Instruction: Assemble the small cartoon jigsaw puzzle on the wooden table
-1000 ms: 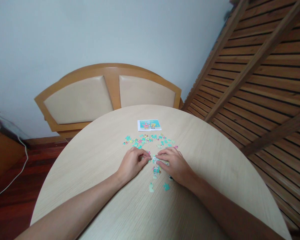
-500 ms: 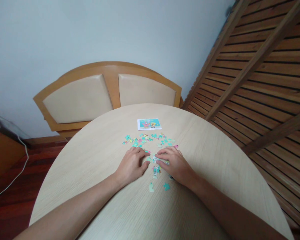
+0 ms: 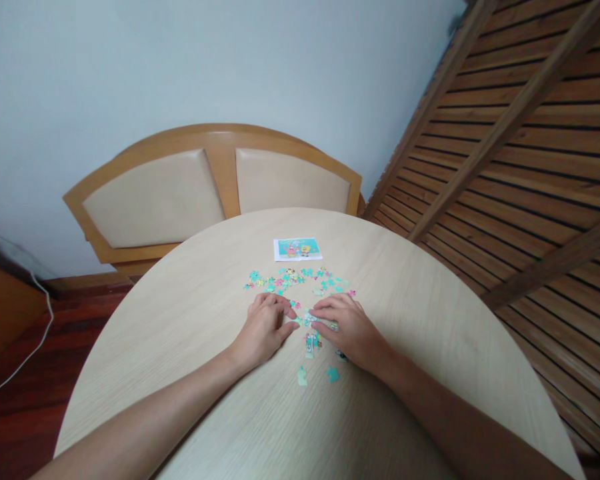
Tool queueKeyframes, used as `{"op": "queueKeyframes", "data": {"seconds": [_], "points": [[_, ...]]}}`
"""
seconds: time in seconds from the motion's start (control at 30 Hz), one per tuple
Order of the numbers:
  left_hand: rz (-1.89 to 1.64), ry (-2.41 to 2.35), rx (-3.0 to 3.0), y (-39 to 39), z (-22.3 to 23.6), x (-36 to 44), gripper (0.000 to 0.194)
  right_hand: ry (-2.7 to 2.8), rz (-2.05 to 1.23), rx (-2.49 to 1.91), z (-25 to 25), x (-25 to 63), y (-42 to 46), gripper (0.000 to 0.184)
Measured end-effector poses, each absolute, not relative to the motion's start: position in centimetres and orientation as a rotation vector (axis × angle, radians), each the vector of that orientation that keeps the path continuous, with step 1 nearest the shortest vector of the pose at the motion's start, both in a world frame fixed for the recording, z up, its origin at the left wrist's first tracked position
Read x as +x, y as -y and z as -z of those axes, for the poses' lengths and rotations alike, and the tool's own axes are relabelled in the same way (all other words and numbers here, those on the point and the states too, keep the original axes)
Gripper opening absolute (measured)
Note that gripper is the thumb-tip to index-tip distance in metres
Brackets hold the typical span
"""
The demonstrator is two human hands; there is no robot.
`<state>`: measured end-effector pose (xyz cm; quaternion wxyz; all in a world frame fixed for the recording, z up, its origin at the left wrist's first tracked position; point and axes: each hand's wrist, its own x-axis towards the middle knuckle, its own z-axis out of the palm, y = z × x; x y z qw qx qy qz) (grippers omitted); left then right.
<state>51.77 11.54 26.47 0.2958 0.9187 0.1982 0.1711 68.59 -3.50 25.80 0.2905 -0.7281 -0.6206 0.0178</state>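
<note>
My left hand (image 3: 263,328) pinches a small pale green puzzle piece (image 3: 299,320) between thumb and fingertips, just above the table. Opposite it, my right hand (image 3: 347,330) has thumb and fingers closed on a few white-and-teal puzzle pieces (image 3: 309,319) that look joined. The two held parts almost touch; whether they interlock I cannot tell. Nearer to me lies a small joined cluster (image 3: 312,343), with a loose pale green piece (image 3: 302,377) and a teal piece (image 3: 333,374) below it. A dark piece (image 3: 341,356) is partly hidden by my right hand.
Several loose puzzle pieces (image 3: 285,279) lie scattered in an arc beyond my hands. Behind them is a reference picture card (image 3: 298,249) with two cartoon figures. The round wooden table (image 3: 195,280) stands before a padded chair back (image 3: 220,180) and a slatted wooden panel (image 3: 530,147).
My left thumb and fingers have drawn closer together around the pale green piece. The right hand stays nearly where it was. The view has shifted slightly.
</note>
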Motion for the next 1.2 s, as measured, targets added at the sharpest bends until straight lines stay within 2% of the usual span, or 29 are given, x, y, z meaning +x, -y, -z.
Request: {"op": "queueKeyframes", "data": {"seconds": [0.57, 1.2], "points": [[-0.531, -0.318, 2.476, -11.4, -26.9, 51.6, 0.006, 1.709, -0.051, -1.903, -26.1, 68.8, 3.5, 0.017], [-0.397, 0.081, 2.864, -12.2, -28.6, 51.0, 0.022, 1.719, -0.068, -1.87, -26.1, 69.0, 3.5, 0.014]]}}
